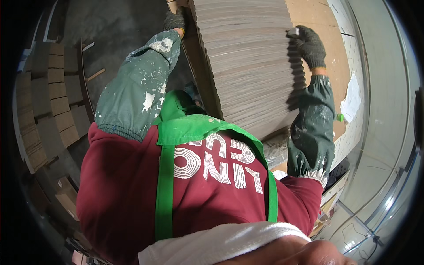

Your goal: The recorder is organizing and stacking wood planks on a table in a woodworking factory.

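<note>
Long grey-brown wood-grain strips (251,57) lie side by side in front of me, their ends forming jagged left and right edges. My right hand (310,46), in a dark knitted glove, is at the far right edge of these strips. Its fingers close round a small grey block (293,32), whose kind I cannot make out. My left hand (175,20), gloved alike, is at the far left beside the brown side edge (194,39) of the worktable. Its fingers look curled in, but what they grip is hidden.
A tan board surface (338,55) extends right of the strips, with a torn white sheet (352,99) and a small green object (339,117) on it. Stacked brown boards (57,88) stand at left. A loose wooden stick (96,74) lies on the dark floor (115,26).
</note>
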A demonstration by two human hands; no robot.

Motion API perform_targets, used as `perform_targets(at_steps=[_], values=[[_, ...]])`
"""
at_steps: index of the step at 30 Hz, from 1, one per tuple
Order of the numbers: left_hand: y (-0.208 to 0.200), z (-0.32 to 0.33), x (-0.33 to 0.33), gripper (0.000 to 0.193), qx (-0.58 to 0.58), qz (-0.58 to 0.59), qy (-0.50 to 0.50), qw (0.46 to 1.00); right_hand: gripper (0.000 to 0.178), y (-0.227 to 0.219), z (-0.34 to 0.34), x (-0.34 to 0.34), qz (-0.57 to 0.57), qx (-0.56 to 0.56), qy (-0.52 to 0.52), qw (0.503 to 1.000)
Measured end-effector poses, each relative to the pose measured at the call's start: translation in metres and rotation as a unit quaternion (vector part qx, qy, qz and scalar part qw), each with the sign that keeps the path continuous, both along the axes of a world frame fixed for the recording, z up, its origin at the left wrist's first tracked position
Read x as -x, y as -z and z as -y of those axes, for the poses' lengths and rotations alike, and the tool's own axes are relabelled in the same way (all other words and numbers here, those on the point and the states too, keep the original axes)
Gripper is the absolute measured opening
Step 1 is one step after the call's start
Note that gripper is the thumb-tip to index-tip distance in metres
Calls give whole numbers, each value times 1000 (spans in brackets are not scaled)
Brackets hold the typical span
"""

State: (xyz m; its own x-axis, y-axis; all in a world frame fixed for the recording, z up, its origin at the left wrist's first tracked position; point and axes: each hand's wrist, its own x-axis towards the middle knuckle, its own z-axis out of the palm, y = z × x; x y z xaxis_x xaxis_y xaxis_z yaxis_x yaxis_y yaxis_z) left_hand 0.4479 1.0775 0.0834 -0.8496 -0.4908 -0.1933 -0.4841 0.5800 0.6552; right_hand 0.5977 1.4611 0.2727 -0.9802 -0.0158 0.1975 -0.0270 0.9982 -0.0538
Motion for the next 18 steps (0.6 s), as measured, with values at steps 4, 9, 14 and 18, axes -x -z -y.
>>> perform_targets(at_steps=[4, 9, 14, 18], values=[[-5, 4, -9, 78, -22, -24, 31, 999, 39, -3, -25, 12, 35, -72, 124, 989], [-7, 6, -7, 76, -29, -34, 26, 999, 41, -10, 9, 27, -20, 132, 62, 989], [-14, 5, -10, 80, -47, -23, 28, 998, 53, -3, 61, 28, 36, 137, 141, 980], [-1, 3, -5, 80, -7, -51, 24, 998, 46, -12, 147, -4, -7, 141, -3, 990]])
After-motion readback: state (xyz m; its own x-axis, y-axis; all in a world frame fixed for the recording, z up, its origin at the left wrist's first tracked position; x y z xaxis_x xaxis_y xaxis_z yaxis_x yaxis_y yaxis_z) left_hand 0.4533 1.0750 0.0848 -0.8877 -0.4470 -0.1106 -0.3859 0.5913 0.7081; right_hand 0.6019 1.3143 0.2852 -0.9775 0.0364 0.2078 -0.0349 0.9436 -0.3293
